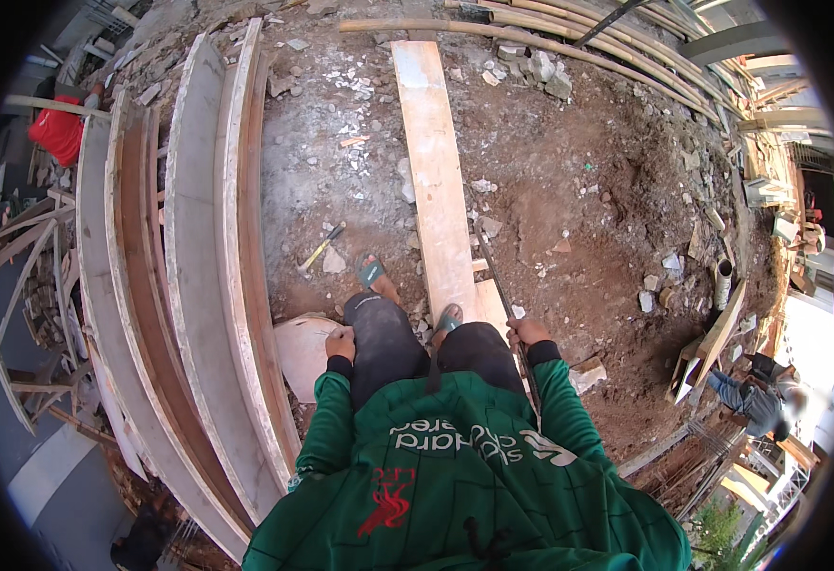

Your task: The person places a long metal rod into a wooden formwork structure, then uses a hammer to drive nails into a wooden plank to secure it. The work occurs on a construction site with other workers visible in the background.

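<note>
My right hand (529,331) is closed around a long, thin dark rod (495,266), beside my right knee. The rod slants from the plank's right side back along my right sleeve. My left hand (341,344) is curled closed next to my left knee; what it holds, if anything, is too small to make out. Between my feet and beyond runs a long pale wooden plank (436,171), my right sandalled foot (449,318) on its near end. My left foot (375,276) rests on the dirt. Ahead of it lies a hammer (322,247) with a yellow handle.
Tall channel-shaped board forms (193,190) stand along my left. Bamboo poles (569,48) lie across the far side. Rubble (550,74) litters the dirt. A pipe piece (723,281) is at right, near another person (759,395). Someone's red clothing (57,128) shows far left.
</note>
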The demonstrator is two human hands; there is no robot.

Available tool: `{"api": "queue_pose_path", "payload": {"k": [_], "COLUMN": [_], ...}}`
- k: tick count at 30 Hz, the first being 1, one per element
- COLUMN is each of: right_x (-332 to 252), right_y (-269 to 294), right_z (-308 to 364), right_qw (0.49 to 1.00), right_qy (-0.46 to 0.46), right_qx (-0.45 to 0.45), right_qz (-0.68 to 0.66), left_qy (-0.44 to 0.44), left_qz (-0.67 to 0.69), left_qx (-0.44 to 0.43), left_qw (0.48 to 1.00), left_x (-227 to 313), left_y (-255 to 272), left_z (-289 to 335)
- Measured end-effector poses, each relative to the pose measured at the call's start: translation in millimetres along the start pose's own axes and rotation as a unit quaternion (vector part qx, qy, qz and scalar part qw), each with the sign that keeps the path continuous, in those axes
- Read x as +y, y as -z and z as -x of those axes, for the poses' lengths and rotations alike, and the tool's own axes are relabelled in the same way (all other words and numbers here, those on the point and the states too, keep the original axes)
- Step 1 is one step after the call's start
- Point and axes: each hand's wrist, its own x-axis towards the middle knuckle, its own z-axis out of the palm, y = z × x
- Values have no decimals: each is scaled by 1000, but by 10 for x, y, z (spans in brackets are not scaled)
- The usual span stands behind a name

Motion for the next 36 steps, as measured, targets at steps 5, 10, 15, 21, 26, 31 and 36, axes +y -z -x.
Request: {"api": "queue_pose_path", "payload": {"k": [5,10,15,21,26,31,36], "right_x": [-428,-703,-983,-923,-905,-1155,-1545], "right_y": [-482,-675,-776,-537,-288,-145,-11], "right_z": [-98,-899,-1604,-1667,-1747,-1763,-1916], "right_qw": [988,956,882,858,888,863,861], "right_qy": [49,120,238,284,255,305,299], "right_qx": [-8,37,121,125,90,90,97], "right_qz": [148,266,389,408,373,391,400], "left_qy": [29,8,20,25,-9,-23,-8], "left_qz": [8,-47,-107,-167,-230,-237,-220], "left_qx": [-17,-51,-51,-41,-55,-55,-50], "left_qw": [999,998,993,985,972,970,974], "left_x": [200,186,152,463,457,569,809], "left_y": [129,140,33,-306,-442,-508,-593], "left_z": [-253,-240,-57,84,67,84,112]}}
